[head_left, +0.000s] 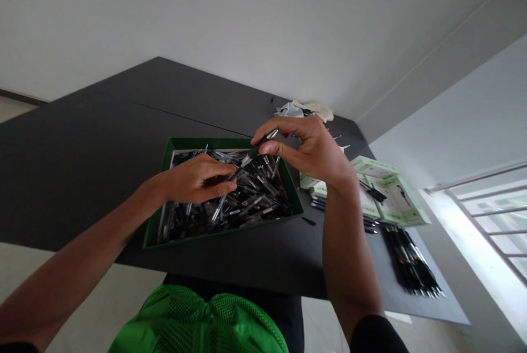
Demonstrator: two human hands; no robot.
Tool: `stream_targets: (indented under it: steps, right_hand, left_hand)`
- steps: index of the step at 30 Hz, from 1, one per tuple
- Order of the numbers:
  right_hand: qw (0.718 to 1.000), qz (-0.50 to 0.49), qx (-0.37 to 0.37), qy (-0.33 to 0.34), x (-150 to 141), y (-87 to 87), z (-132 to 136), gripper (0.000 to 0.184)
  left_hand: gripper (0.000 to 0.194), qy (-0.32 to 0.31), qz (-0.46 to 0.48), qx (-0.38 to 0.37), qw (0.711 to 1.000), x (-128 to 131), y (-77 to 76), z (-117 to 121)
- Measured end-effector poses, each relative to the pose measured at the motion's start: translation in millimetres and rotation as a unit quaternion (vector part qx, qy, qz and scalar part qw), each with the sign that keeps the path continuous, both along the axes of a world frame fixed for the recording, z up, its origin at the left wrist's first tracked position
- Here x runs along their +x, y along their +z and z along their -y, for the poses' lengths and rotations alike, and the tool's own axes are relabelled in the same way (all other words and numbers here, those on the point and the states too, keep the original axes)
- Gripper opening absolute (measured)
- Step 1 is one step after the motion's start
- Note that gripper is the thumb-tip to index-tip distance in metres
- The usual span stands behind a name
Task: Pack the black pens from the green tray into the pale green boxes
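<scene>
Above a green box [297,199] full of loose pen parts, both of my hands are closed on one pen [246,160]. My right hand [302,141] pinches its black grip near the silver tip, which points up and to the right. At the pen's lower, clear end, the thumb and fingers of my left hand [201,180] are pressed together around it. My left palm hides part of the box's contents. Below my hands, many clear and black pen pieces [255,194] lie jumbled in the box.
Light green cartons [397,199] with black pens stand at the right. A row of black pens [411,262] lies near the table's right edge. Pale cloth gloves [315,110] rest at the back by the wall. One small black piece [308,221] lies beside the box.
</scene>
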State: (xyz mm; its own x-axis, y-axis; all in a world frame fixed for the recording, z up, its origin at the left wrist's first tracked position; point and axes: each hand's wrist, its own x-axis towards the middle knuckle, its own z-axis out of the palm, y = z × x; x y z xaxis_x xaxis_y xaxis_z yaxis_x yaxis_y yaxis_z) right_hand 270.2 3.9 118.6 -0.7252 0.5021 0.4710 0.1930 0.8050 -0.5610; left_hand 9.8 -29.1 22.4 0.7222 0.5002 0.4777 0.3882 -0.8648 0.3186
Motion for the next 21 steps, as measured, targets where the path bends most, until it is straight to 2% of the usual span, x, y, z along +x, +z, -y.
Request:
stream_targets:
  steps: [7, 15, 21]
  right_hand:
    - [1.000, 0.021, -0.010, 0.011, 1.5, -0.7, -1.7, 0.037]
    - [0.999, 0.030, -0.024, 0.021, 0.3, -2.9, -0.6, 0.033]
    - [0.997, 0.047, -0.043, 0.040, -8.3, -5.8, -0.5, 0.036]
  left_hand:
    - [0.037, -0.026, 0.023, -0.028, 0.999, 0.4, -2.4, -1.8]
    - [0.035, -0.029, 0.029, -0.016, 0.999, 0.1, -3.3, -2.4]
    - [0.037, -0.030, 0.039, 0.003, 0.999, 1.1, -2.4, -2.6]
